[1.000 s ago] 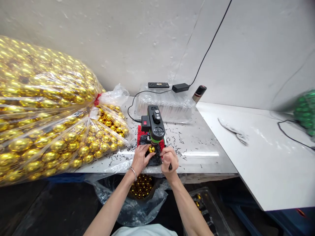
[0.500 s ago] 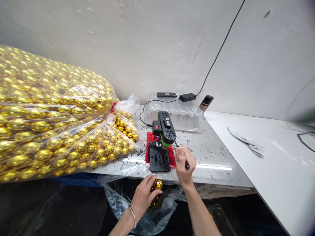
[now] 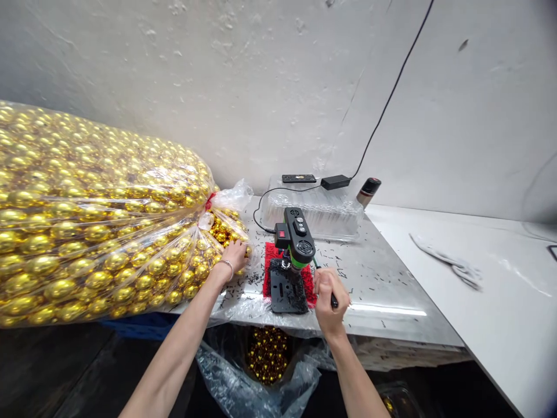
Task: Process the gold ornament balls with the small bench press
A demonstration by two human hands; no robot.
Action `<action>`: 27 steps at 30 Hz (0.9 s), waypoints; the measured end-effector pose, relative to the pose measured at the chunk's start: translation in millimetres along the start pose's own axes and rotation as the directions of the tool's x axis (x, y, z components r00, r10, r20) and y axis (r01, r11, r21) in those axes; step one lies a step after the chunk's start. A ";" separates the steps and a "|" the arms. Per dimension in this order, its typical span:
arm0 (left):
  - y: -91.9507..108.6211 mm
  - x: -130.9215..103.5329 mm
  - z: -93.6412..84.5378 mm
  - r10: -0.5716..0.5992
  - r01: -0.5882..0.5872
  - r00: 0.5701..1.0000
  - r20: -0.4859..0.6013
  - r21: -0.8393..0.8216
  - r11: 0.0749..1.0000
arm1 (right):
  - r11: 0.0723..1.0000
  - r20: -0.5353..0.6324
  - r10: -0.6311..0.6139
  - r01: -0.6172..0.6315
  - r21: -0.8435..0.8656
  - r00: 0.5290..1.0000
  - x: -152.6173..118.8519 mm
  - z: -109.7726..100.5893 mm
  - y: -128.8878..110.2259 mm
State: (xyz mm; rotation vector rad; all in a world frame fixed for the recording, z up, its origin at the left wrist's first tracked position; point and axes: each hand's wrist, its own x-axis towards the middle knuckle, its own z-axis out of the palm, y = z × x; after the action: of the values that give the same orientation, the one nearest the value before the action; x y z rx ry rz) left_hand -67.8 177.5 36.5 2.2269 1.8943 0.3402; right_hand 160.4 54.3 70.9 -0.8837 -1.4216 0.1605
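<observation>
My left hand [image 3: 235, 254] is at the open side of a big clear plastic bag [image 3: 130, 226] full of shiny gold balls. Its fingers are bent around a gold ball [image 3: 248, 251] at the bag's right end. My right hand [image 3: 331, 297] is wrapped around a black handle [image 3: 334, 301] with a thin green shaft, which reaches up beside a small black machine [image 3: 299, 235]. This machine has a green ring and a red switch, and overhangs a black slotted base plate [image 3: 285, 290] on a red mat [image 3: 268, 270].
Below the table edge, a clear bag [image 3: 243, 371] holds several gold balls [image 3: 268, 354]. Behind the machine are a clear plastic tray [image 3: 313, 212], a black adapter [image 3: 336, 182], a remote [image 3: 298, 178] and a spray can [image 3: 368, 191]. Black scraps litter the metal tabletop [image 3: 383, 290]. A white glove [image 3: 448, 261] lies right.
My left hand has moved from above the lower bag up and left to the large bag's gold balls. My right hand keeps its grip on the black handle. The view has shifted slightly.
</observation>
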 end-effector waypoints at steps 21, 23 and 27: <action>4.4 -43.3 -18.2 -0.315 0.199 0.918 0.241 -0.967 -0.161 | 0.998 0.048 -0.060 0.061 -0.023 0.997 -4.3 -3.2 3.4; 10.1 -57.6 -18.8 -0.284 0.237 0.894 0.348 -0.903 -0.359 | 0.998 0.034 -0.061 0.062 -0.018 0.998 -4.4 -2.4 2.8; 31.5 -77.0 -8.9 -0.173 0.287 0.898 0.405 -0.837 -0.465 | 0.998 0.028 -0.063 0.064 -0.027 0.998 -4.3 -1.5 1.7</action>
State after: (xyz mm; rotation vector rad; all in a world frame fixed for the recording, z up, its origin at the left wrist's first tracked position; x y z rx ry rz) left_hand -52.6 96.5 50.7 0.3704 0.8837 1.1941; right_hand 161.6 52.3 66.6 -0.8608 -1.4786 0.1054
